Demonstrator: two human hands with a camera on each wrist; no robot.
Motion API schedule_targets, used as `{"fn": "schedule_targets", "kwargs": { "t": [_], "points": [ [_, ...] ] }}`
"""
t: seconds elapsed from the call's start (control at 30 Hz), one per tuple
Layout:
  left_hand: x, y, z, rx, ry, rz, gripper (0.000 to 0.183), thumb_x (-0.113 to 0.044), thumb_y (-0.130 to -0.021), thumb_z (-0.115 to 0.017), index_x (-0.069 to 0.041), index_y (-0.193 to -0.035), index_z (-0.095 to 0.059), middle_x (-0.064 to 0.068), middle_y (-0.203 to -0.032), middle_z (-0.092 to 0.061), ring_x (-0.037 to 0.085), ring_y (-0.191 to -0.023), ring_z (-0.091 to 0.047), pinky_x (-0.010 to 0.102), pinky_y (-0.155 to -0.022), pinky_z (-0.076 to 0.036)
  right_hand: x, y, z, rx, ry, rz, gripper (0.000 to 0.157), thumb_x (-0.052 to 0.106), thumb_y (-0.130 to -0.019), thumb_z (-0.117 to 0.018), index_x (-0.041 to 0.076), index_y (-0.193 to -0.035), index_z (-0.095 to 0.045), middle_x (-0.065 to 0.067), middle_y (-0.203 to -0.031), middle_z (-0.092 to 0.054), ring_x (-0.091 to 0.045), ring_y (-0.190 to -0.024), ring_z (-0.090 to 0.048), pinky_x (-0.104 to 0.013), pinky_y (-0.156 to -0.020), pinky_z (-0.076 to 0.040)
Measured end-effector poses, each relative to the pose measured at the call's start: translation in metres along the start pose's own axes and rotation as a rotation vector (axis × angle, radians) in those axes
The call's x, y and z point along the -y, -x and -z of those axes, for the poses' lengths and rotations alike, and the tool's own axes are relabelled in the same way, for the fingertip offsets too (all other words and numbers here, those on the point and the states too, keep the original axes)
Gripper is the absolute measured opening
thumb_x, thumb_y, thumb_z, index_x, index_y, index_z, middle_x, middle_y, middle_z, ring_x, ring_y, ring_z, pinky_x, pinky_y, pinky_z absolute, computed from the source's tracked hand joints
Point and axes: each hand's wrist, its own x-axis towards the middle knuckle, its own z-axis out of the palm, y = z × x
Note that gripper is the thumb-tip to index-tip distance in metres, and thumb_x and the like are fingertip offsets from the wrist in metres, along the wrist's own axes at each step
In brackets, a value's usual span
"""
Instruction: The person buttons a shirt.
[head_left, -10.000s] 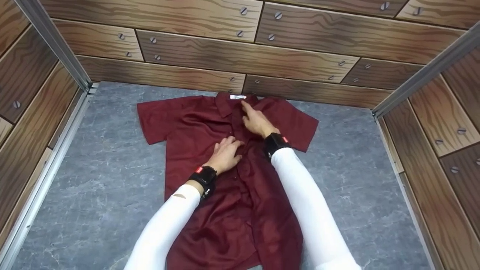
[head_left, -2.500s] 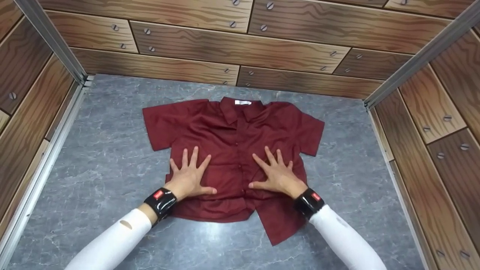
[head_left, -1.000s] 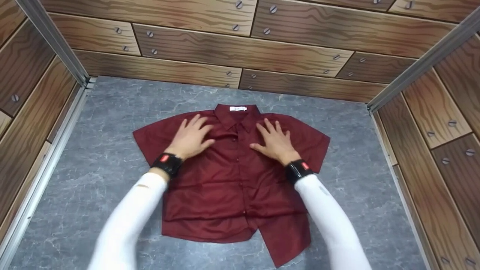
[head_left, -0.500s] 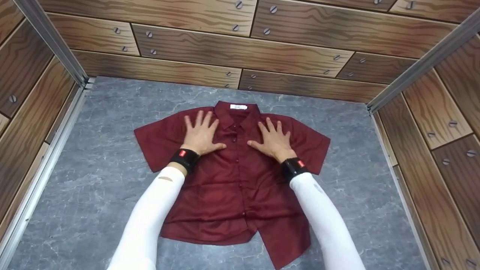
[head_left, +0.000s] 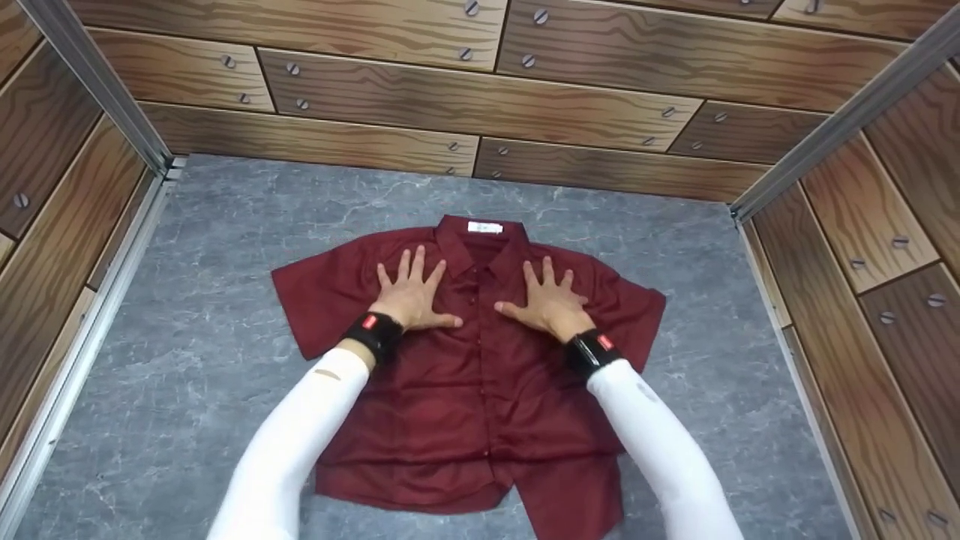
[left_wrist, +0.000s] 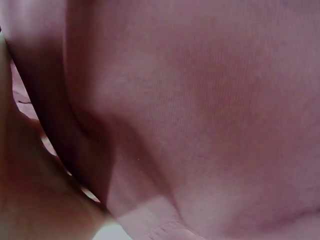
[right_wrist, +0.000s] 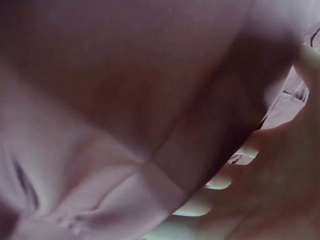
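Two flat hands on a soft maroon shirt

A maroon short-sleeved shirt [head_left: 435, 427] lies front up on the grey marbled counter [head_left: 180, 360], its collar [head_left: 452, 246] towards the wood-patterned back wall [head_left: 375, 82] and a white label [head_left: 485, 227] showing inside the neck. The left hand [head_left: 411, 298] and the right hand [head_left: 550, 301] are spread on the chest, one on each side of the button placket [head_left: 483, 367], just below the collar. Their fingers are straight and splayed and grip nothing; both thumbs point inward. The wrist views are dim and filled with cloth, so how firmly the palms press cannot be told.

The cloth looks thin, light and limp, with a slight sheen: it should slide easily under a flat palm, crease readily and come to little harm from handling. It has hardly any stiffness of its own, so a one-point lift would probably let the rest sag. Better holds would be paired ones: the two shoulders, or a shoulder and the hem below it. The collar looks the firmest part. Low down, the hem is uneven, with a corner flap [head_left: 574, 495] on the right hand's side reaching lower; that loose piece could drag or twist.
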Motion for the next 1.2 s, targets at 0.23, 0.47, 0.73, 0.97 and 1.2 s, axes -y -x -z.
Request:
{"fn": "schedule_targets", "kwargs": {
  "t": [0.23, 0.47, 0.73, 0.97, 1.2],
  "points": [
    [-0.005, 0.011, -0.005, -0.254, 0.01, -0.085, 0.083, -0.064, -0.092, -0.065, -0.009, -0.152, -0.048, 0.029, -0.158, -0.034, 0.048, -0.146, -0.033, 0.073, -0.109, -0.03, 0.004, 0.015, 0.003, -0.211, 0.05, 0.104, 0.088, 0.067, -0.094, -0.059, 0.011, -0.159, -0.04, -0.025, -0.158, -0.039, -0.054, -0.14, -0.039, -0.073, -0.101, -0.04],
    [-0.016, -0.022, 0.011, -0.442, -0.026, -0.264, 0.031, -0.017, -0.104, -0.06, -0.017, -0.134, -0.068, 0.025, -0.125, -0.052, 0.043, -0.112, -0.054, 0.055, -0.086, -0.051, 0.018, -0.008, 0.013, -0.396, 0.028, 0.498, 0.035, 0.017, -0.1, -0.067, 0.014, -0.135, -0.067, -0.016, -0.112, -0.071, -0.037, -0.1, -0.069, -0.054, -0.081, -0.054],
    [-0.029, -0.046, 0.012, -0.482, -0.009, -0.127, 0.015, -0.015, -0.098, -0.068, -0.009, -0.111, -0.072, 0.022, -0.118, -0.059, 0.041, -0.11, -0.059, 0.052, -0.087, -0.05, 0.023, -0.025, 0.01, -0.355, -0.087, 0.435, 0.014, 0.019, -0.1, -0.069, 0.012, -0.111, -0.073, -0.008, -0.106, -0.075, -0.033, -0.097, -0.071, -0.052, -0.081, -0.055],
    [-0.035, -0.055, 0.012, -0.611, 0.2, 0.05, 0.018, -0.017, -0.099, -0.067, -0.008, -0.114, -0.064, 0.016, -0.101, -0.075, 0.039, -0.095, -0.072, 0.052, -0.082, -0.054, 0.03, -0.033, 0.008, -0.479, -0.268, 0.287, 0.021, 0.021, -0.102, -0.066, 0.012, -0.12, -0.07, -0.013, -0.106, -0.076, -0.038, -0.096, -0.072, -0.055, -0.08, -0.054],
    [-0.027, -0.043, 0.007, -0.573, 0.277, -0.037, 0.032, -0.014, -0.099, -0.066, -0.005, -0.129, -0.056, 0.018, -0.113, -0.072, 0.041, -0.105, -0.069, 0.054, -0.088, -0.052, 0.023, -0.029, 0.008, -0.499, -0.338, 0.314, 0.03, 0.01, -0.1, -0.062, 0.006, -0.13, -0.064, -0.013, -0.117, -0.075, -0.032, -0.109, -0.071, -0.049, -0.092, -0.054]
  ]
}}
